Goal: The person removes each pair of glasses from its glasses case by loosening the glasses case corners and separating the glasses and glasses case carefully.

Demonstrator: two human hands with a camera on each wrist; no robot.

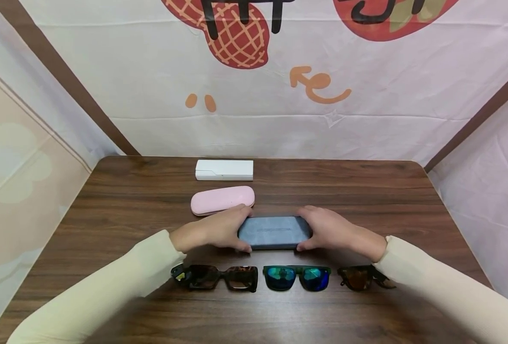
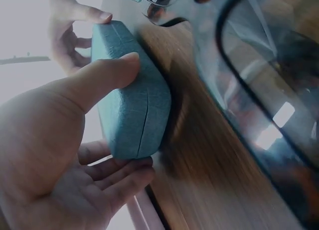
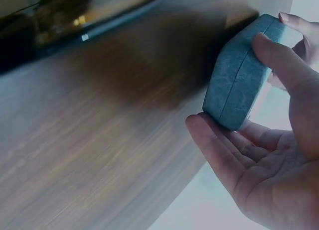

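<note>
A blue-grey glasses case [image 1: 274,232] with faint lettering on its lid lies between the two hands, its lid closed along a thin seam. The left hand [image 1: 223,229] grips its left end, thumb on the near side and fingers behind. At the opposite end the right hand [image 1: 329,229] holds it the same way. In the left wrist view the seam of the case [image 2: 132,100] runs below the left thumb. The right wrist view shows the right thumb on the near side of the case [image 3: 239,75], with fingers round its far edge.
Behind the left hand lies a pink glasses case [image 1: 222,199], and a white case [image 1: 224,170] is farther back. Nearer the person are tortoiseshell sunglasses [image 1: 223,278], mirrored blue-green sunglasses [image 1: 297,278] and brown-lensed sunglasses [image 1: 359,278], partly under the right sleeve. A fabric backdrop [image 1: 262,134] stands behind the table.
</note>
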